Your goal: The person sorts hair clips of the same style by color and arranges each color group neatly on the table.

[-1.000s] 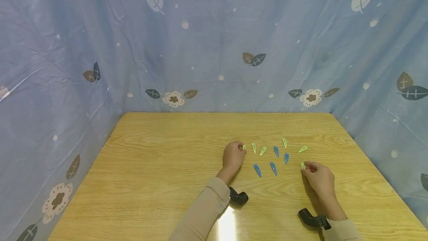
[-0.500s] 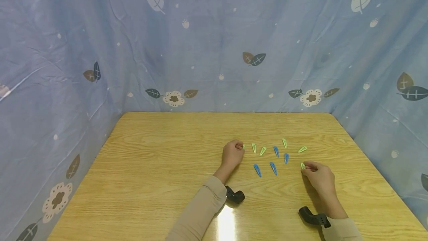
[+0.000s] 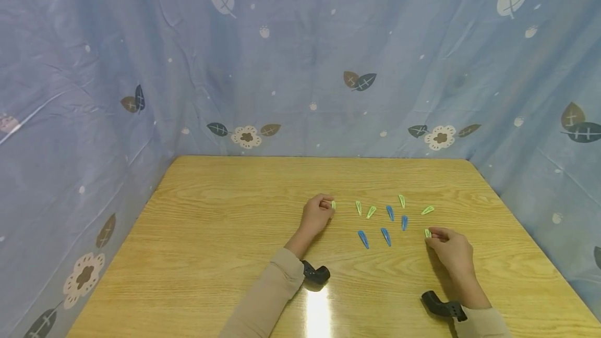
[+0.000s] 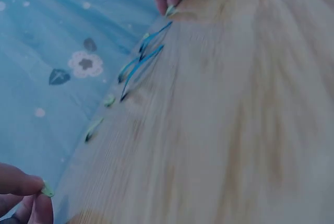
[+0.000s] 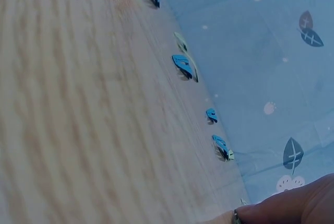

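Note:
My left hand [image 3: 316, 215] pinches a light green snap hair clip [image 3: 334, 205], left of the other clips. In the left wrist view this same clip [image 4: 48, 189] pokes out past the thumb and fingertip. At the right, my right hand [image 3: 454, 250] holds another green hair clip [image 3: 428, 233] between thumb and fingers. Between the hands, blue hair clips [image 3: 386, 237] and green hair clips [image 3: 371, 212] lie scattered on the wooden table. Most of the right hand's clip is hidden in the right wrist view, where the thumb [image 5: 284, 203] covers it.
The wooden table [image 3: 225, 223] reaches back to a blue patterned curtain [image 3: 291, 56], which also hangs along both sides. One green clip [image 3: 428, 210] lies behind the right hand. Each wrist carries a black mount [image 3: 316, 273] below the hand.
My left hand has moved left, carrying its green hair clip away from the clips on the table. The right hand stays in place with its clip.

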### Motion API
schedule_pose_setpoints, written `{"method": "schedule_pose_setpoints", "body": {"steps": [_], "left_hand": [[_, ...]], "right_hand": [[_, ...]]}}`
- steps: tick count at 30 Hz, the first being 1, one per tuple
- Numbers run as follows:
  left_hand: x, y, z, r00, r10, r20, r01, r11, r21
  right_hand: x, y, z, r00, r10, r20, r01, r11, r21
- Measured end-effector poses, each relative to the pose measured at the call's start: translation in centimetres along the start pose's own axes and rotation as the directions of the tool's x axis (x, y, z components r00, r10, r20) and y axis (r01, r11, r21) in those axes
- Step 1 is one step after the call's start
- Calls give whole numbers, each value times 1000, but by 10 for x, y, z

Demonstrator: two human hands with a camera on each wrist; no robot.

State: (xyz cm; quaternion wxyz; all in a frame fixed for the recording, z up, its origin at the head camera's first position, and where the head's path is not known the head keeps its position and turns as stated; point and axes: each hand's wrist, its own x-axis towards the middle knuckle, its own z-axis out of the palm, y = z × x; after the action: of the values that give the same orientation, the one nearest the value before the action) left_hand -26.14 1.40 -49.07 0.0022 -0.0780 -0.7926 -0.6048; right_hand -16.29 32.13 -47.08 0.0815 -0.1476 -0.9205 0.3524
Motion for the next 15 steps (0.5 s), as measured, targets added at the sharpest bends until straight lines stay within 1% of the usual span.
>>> {"method": "schedule_pose_setpoints", "body": {"steps": [4, 11, 15], "left_hand": [[-1, -6, -19, 1000, 12, -18, -11, 999, 38], [-2, -15, -52, 996, 9, -91, -3, 998, 65], [-2, -20, -67, 992, 8, -123, 3, 997, 83]], "right_hand": [[0, 0, 0, 1000, 3, 2, -3, 1000, 5], [0, 1, 1, 1000, 9, 8, -9, 1000, 5], [0, 1, 0, 1000, 11, 7, -11, 1000, -5]]}}
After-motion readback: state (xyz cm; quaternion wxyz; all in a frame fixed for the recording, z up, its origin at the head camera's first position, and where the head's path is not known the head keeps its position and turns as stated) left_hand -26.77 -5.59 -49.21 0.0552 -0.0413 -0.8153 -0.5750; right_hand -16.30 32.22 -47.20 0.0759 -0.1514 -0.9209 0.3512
